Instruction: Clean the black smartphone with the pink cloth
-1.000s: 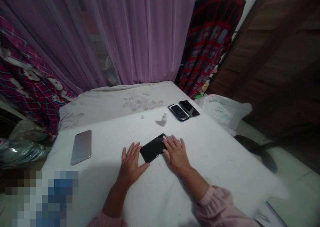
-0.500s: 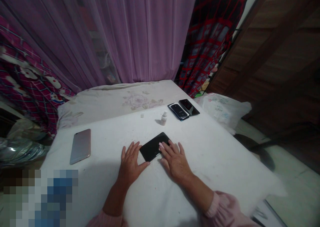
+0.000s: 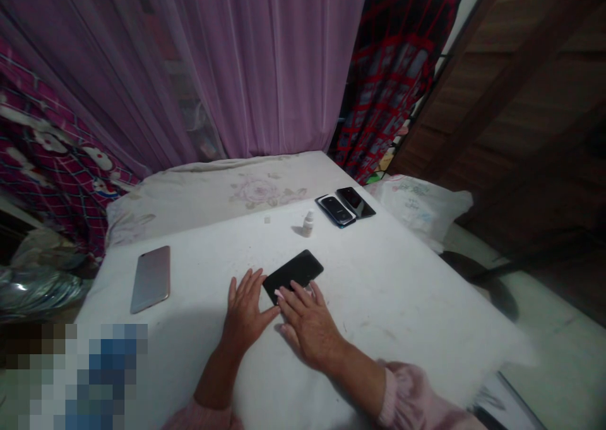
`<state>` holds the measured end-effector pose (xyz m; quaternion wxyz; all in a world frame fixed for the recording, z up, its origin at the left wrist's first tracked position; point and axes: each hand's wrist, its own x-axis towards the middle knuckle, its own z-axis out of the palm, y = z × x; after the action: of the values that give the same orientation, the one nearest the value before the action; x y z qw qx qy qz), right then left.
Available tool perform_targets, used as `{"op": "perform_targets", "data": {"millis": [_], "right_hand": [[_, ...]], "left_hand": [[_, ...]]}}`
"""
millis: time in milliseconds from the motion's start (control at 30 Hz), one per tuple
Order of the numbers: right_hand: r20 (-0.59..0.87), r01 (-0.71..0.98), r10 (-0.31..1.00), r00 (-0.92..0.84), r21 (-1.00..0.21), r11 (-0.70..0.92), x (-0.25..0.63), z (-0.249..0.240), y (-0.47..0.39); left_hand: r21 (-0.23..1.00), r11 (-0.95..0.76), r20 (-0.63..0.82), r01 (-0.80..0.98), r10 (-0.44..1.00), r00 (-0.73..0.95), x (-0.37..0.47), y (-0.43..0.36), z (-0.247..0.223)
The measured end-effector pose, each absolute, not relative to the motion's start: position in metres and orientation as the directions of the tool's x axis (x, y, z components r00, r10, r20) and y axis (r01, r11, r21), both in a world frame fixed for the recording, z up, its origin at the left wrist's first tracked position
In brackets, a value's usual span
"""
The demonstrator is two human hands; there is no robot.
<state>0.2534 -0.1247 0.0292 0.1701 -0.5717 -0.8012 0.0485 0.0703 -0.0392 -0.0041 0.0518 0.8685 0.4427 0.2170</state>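
A black smartphone [image 3: 294, 269] lies screen side up on the white cloth, turned at a slant. My left hand [image 3: 245, 307] holds its left short end, with the thumb at the near corner and the index finger at the far corner; the other fingers stretch forward on the cloth. My right hand [image 3: 310, 322] presses a small pale pink cloth [image 3: 278, 293] onto the near left part of the screen. Most of that cloth is hidden under the fingers, so its full shape cannot be made out.
A small white bottle [image 3: 308, 224] stands beyond the phone, with a tiny pale square [image 3: 267, 220] to its left. Dark phones [image 3: 338, 210] lie at the back right. A rose-gold phone [image 3: 151, 280] rests face down at left. A plastic bag [image 3: 421, 209] sits past the table's right edge.
My right hand has slid left and nearer across the screen with the pink cloth, uncovering the phone's right end. My left hand and the phone stay in place.
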Motion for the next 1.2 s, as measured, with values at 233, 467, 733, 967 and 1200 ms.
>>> {"op": "perform_targets", "data": {"millis": [233,467,733,967,1200], "right_hand": [[0.197,0.970,0.977,-0.076,-0.214,0.118,0.294,0.027,-0.119],[0.198,0.982,0.980,0.012,-0.186,0.026,0.319,0.030,-0.103],[0.253,0.934,0.966,-0.049,-0.330,0.134,0.328,0.020,-0.086],[0.411,0.874,0.911,0.015,-0.447,0.187,0.330,0.012,-0.093],[0.355,0.773,0.931,0.087,-0.613,0.162,0.333,0.017,-0.068]], "left_hand": [[0.303,-0.599,0.333,0.741,0.795,0.507,0.071,-0.039,-0.004],[0.312,-0.597,0.332,0.739,0.797,0.504,0.072,-0.039,-0.003],[0.262,-0.613,0.341,0.745,0.781,0.523,0.056,-0.034,-0.008],[0.238,-0.551,0.241,0.800,0.831,0.501,0.038,-0.031,-0.008],[0.268,-0.532,0.261,0.803,0.843,0.471,0.104,-0.044,0.006]]}}
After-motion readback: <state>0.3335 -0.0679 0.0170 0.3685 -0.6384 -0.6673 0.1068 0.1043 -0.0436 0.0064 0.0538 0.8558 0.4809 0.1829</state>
